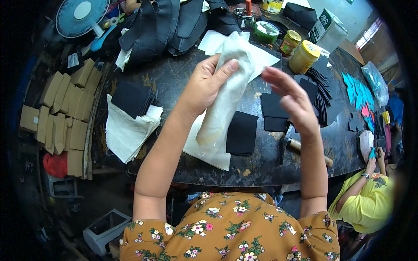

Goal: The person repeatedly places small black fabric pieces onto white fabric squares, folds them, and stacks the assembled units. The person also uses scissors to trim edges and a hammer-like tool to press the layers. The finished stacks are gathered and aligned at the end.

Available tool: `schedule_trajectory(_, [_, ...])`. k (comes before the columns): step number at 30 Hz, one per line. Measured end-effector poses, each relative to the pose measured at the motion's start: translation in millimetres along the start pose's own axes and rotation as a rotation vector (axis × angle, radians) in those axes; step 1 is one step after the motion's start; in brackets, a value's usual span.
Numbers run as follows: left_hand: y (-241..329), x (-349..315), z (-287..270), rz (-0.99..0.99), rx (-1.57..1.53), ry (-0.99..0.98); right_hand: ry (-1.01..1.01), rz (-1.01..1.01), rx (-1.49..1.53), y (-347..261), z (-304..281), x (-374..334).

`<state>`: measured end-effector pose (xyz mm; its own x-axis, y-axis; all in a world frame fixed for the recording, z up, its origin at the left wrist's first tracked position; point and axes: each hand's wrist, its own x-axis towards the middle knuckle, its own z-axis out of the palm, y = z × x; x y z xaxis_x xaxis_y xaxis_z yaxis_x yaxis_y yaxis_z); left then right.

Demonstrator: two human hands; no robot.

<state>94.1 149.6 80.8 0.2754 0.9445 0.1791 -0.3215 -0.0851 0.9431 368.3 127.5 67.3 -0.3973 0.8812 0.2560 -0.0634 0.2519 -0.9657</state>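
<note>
White cloth-covered form (224,104) in your left hand (213,80)

You hold it tilted above the dark counter (265,167), your thumb across its upper part. Your right hand (291,98), blurred, is loosely open and empty just beside it. Below the form lie black squares (243,137) and white cloth pieces (222,162). To their right lies a wooden-handled tool (311,152); a yellow jar (304,57) stands farther back.

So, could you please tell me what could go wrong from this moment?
Only the left hand grips the white cloth-covered piece, while the right hand is open beside it, so it might slip.
If dropped, it could disturb the black squares below.
The wooden-handled tool lies beneath the right forearm, which might knock it.
</note>
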Motion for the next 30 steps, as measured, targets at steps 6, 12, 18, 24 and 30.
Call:
schedule_trajectory(6, [-1,-18,-16,0.02,0.064,0.004,-0.054,0.095,0.046,5,49,12])
schedule_trajectory(12, [0,-26,-34,0.133,0.056,0.103,0.028,0.222,0.142,6,49,4])
schedule_trajectory(18, [-5,-26,-40,0.168,0.024,0.184,0.102,0.197,-0.031,8,46,1])
schedule_trajectory(24, [-10,-27,-40,0.188,0.104,0.33,0.104,0.211,-0.011,7,51,-2])
schedule_trajectory(30, [22,-41,-54,0.139,0.284,0.4,-0.045,0.319,0.01,-5,54,-15])
